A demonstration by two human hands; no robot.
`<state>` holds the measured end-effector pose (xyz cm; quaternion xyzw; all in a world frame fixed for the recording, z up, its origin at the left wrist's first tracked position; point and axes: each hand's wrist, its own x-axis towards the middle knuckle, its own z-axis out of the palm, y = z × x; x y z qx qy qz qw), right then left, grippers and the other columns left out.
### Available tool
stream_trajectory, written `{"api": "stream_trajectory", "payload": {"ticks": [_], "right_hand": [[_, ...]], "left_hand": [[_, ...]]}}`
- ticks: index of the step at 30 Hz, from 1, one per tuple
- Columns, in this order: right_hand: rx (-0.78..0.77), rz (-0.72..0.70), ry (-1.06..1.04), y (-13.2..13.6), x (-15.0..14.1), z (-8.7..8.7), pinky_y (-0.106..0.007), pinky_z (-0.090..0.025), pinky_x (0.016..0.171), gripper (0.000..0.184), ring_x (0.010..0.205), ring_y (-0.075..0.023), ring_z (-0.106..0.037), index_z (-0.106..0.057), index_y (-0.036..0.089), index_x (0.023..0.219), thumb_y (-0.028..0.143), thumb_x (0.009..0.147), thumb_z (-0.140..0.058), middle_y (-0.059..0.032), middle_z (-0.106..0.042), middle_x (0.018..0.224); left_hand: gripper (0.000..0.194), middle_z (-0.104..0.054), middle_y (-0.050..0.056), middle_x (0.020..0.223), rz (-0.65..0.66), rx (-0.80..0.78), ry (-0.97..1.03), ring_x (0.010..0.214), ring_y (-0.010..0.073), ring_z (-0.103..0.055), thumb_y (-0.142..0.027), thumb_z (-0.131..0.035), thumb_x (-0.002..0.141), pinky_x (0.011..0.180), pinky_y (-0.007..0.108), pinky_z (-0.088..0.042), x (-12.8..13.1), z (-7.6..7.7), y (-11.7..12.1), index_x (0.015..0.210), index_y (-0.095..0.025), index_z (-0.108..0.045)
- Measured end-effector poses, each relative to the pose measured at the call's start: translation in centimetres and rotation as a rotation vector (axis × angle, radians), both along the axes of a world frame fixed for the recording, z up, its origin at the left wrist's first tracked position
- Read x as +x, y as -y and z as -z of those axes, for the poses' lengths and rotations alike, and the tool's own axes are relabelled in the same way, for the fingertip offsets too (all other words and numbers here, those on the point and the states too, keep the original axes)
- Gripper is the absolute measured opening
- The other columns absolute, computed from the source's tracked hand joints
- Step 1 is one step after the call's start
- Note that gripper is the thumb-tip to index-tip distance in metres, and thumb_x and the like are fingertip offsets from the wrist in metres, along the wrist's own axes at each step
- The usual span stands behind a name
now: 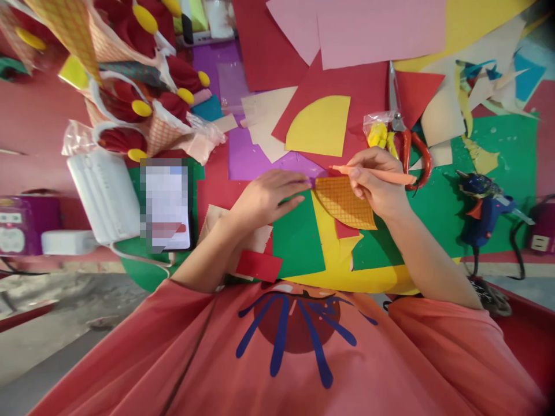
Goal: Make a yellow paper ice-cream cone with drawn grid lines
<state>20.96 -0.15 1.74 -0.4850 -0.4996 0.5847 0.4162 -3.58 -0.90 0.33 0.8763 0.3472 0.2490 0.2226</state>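
Observation:
My right hand (376, 180) grips an orange marker (385, 175) whose tip points left, just above the top edge of a gridded piece. That gridded piece (342, 199) is an orange-yellow quarter circle with crossed lines, lying under my right hand. My left hand (275, 196) has its fingers stretched out, with the fingertips at the piece's upper left corner; whether they touch it I cannot tell. A plain yellow quarter circle (321, 127) lies just beyond. Red-handled scissors (406, 136) rest to the right of it, partly behind my right hand.
Gridded paper cones (162, 127) with red tops cluster at the upper left. Below them are a white case (104, 196) and a phone (167, 205). A blue glue gun (483, 214) lies at the right. Coloured sheets, including a pink sheet (381, 32), cover the far side.

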Motion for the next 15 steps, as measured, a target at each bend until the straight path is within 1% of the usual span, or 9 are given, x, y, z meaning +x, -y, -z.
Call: {"api": "stream_trajectory", "payload": {"ticks": [3,5,7,8,9,10,12,13,15], "right_hand": [[0.029,-0.01,-0.064,0.0,0.0,0.0,-0.022,-0.042,0.041,0.028,0.051,-0.0081,-0.053,-0.067,0.024,0.091,0.041,0.072,-0.077,0.0028,-0.062,0.068],[-0.003,-0.031,-0.116,-0.1,0.1,0.0,-0.021,-0.045,0.043,0.035,0.058,-0.0094,-0.059,-0.068,0.022,0.099,0.045,0.074,-0.073,-0.0001,-0.067,0.077],[-0.046,-0.06,-0.137,-0.1,0.2,0.0,-0.022,-0.045,0.042,0.041,0.06,-0.0105,-0.061,-0.068,0.021,0.103,0.053,0.078,-0.063,-0.0027,-0.07,0.082],[-0.057,-0.068,-0.136,-0.2,0.2,-0.1,-0.022,-0.043,0.041,0.044,0.058,-0.0105,-0.061,-0.069,0.02,0.102,0.056,0.08,-0.058,-0.0033,-0.07,0.082],[-0.062,-0.068,-0.134,-0.2,0.3,-0.1,-0.022,-0.042,0.039,0.045,0.055,-0.0101,-0.059,-0.069,0.019,0.1,0.057,0.081,-0.054,-0.0034,-0.069,0.08],[-0.064,-0.062,-0.136,-0.2,0.4,-0.1,-0.022,-0.04,0.038,0.044,0.052,-0.0096,-0.057,-0.069,0.019,0.098,0.057,0.082,-0.053,-0.0028,-0.068,0.076],[-0.071,-0.032,-0.174,-0.3,0.5,-0.2,-0.021,-0.038,0.036,0.035,0.046,-0.0085,-0.054,-0.069,0.019,0.093,0.05,0.081,-0.057,-0.0003,-0.066,0.068],[-0.074,-0.011,-0.205,-0.3,0.6,-0.2,-0.021,-0.037,0.035,0.028,0.044,-0.0083,-0.053,-0.068,0.02,0.09,0.045,0.079,-0.06,0.0009,-0.066,0.065],[-0.079,0.019,-0.248,-0.3,0.6,-0.3,-0.02,-0.037,0.035,0.019,0.044,-0.0085,-0.054,-0.067,0.02,0.085,0.037,0.076,-0.065,0.002,-0.066,0.062]], "left_hand": [[0.026,-0.07,0.005,0.11,-0.308,0.055,0.039,0.11,0.0165,-0.062,-0.026,-0.039,0.1,0.098,0.034,-0.049,-1.1,-0.4,-1.1,0.106,-0.02,-0.064],[0.031,-0.059,0.005,0.131,-0.454,0.058,-0.063,0.125,0.0191,-0.051,-0.026,-0.033,0.101,0.109,0.042,-0.04,-1.8,-0.2,-2.1,0.124,-0.024,-0.053],[0.04,-0.043,0.003,0.147,-0.535,0.051,-0.179,0.137,0.022,-0.035,-0.03,-0.033,0.1,0.115,0.05,-0.032,-2.2,0.2,-3.0,0.14,-0.024,-0.035],[0.044,-0.038,0.002,0.15,-0.558,0.027,-0.238,0.139,0.0217,-0.031,-0.029,-0.033,0.1,0.116,0.05,-0.031,-2.2,0.5,-3.3,0.143,-0.024,-0.027],[0.043,-0.039,-0.001,0.148,-0.575,0.003,-0.289,0.137,0.0204,-0.031,-0.027,-0.031,0.101,0.115,0.05,-0.031,-2.1,0.7,-3.6,0.144,-0.025,-0.026],[0.041,-0.043,-0.002,0.143,-0.584,-0.012,-0.331,0.134,0.0196,-0.034,-0.026,-0.031,0.101,0.113,0.049,-0.033,-2.0,0.9,-3.8,0.141,-0.024,-0.03],[0.032,-0.054,-0.001,0.127,-0.574,-0.018,-0.364,0.121,0.0191,-0.045,-0.026,-0.036,0.099,0.103,0.044,-0.041,-1.7,1.0,-4.0,0.13,-0.023,-0.045],[0.027,-0.058,0.001,0.118,-0.56,-0.014,-0.352,0.113,0.0192,-0.05,-0.026,-0.037,0.098,0.098,0.042,-0.044,-1.6,0.9,-4.0,0.121,-0.023,-0.052],[0.021,-0.062,0.003,0.104,-0.506,-0.006,-0.295,0.099,0.02,-0.056,-0.027,-0.039,0.097,0.087,0.039,-0.047,-1.4,0.6,-3.8,0.104,-0.023,-0.059]]}}
